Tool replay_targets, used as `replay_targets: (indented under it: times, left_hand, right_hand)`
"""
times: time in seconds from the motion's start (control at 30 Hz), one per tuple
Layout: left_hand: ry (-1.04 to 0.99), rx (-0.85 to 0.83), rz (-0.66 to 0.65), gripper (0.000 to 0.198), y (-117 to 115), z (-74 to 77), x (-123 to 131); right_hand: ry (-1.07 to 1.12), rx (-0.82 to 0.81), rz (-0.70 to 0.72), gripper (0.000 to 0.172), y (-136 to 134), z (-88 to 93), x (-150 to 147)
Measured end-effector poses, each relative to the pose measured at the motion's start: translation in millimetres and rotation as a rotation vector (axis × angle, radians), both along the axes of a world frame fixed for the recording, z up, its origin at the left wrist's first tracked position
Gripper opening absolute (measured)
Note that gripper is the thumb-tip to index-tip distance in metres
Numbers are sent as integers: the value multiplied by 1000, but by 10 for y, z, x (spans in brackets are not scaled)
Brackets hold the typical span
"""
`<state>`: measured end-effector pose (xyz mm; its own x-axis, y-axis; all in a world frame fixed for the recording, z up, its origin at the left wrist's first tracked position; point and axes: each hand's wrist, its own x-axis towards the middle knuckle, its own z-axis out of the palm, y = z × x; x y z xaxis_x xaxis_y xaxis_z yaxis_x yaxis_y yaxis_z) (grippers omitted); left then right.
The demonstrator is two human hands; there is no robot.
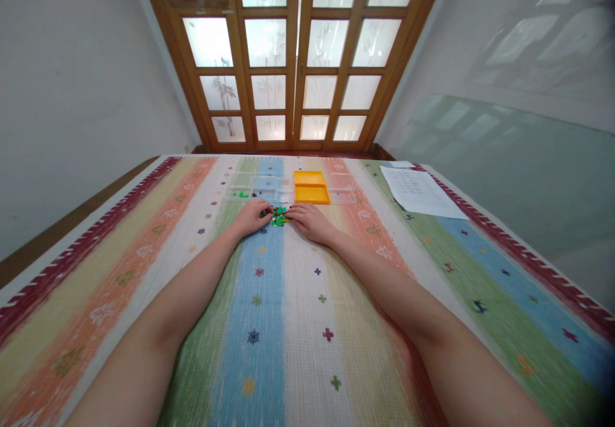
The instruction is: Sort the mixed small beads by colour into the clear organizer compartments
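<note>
Striped cloth (307, 324): covers the whole table, giving a soft bed that keeps small bits from rolling.
Paper sheet (420, 191): set aside, far right.
Clear compartment trays (254, 187): flank the orange tray (311, 187), just beyond the hands, within reach.
Left hand (252, 216): fingers curled at the pile; cannot tell if they pinch anything.
Right hand (311, 221): fingers nearly flat, tips touching the pile, gripping nothing visible.
Pile of small coloured pieces (279, 216): hemmed between both hands.

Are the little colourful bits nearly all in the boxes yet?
Not nearly. A few green bits lie in the clear tray, so a little looks done. The left hand and right hand both touch the pile of tiny bits on the striped cloth. That pile seems to hold most of them, and the orange tray looks empty.
</note>
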<state>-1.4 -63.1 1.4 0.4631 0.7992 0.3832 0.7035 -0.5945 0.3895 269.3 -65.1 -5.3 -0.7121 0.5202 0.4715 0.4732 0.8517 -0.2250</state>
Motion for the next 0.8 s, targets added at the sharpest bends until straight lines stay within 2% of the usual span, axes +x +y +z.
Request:
replay_targets:
  times: [0.13, 0.37, 0.47, 0.6, 0.8]
  left_hand:
    - [19, 67, 17, 16, -65, 43, 93]
    - [118, 93, 42, 19, -137, 75, 307]
    - [128, 77, 75, 18, -133, 77, 352]
    - [33, 54, 115, 18, -126, 83, 330]
    - [-140, -50, 280, 12, -84, 74, 222]
  right_hand:
    - [50, -14, 48, 36, -2, 4, -2]
    - [127, -42, -133, 23, 103, -37, 106]
    - [127, -53, -164, 22, 108, -28, 130]
    - [102, -60, -164, 20, 90, -12, 121]
    - [87, -56, -165, 21, 84, -8, 123]
